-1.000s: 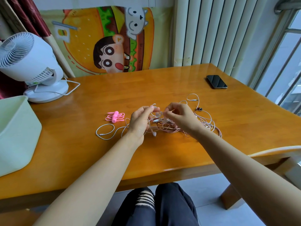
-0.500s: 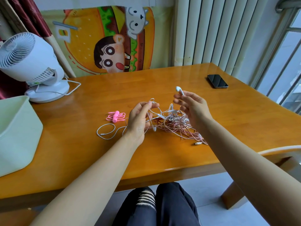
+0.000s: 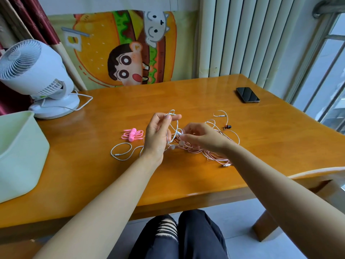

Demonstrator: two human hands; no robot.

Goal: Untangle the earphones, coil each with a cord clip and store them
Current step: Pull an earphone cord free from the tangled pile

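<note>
Earphones (image 3: pixel 211 152), one tangle; left hand (image 3: pixel 156 136), right hand (image 3: pixel 204 137) both pinch white cord (image 3: pixel 177 126).

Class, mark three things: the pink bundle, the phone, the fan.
pink bundle (image 3: pixel 132 134), head view, its middle clip.
phone (image 3: pixel 247 94), head view, centre of screen.
fan (image 3: pixel 20 58), head view, front grille.

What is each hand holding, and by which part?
Left hand pinches the white earphone cord at a raised loop. Right hand pinches the white cord lower down, at the tangle; its fingers hide the exact spot.
</note>
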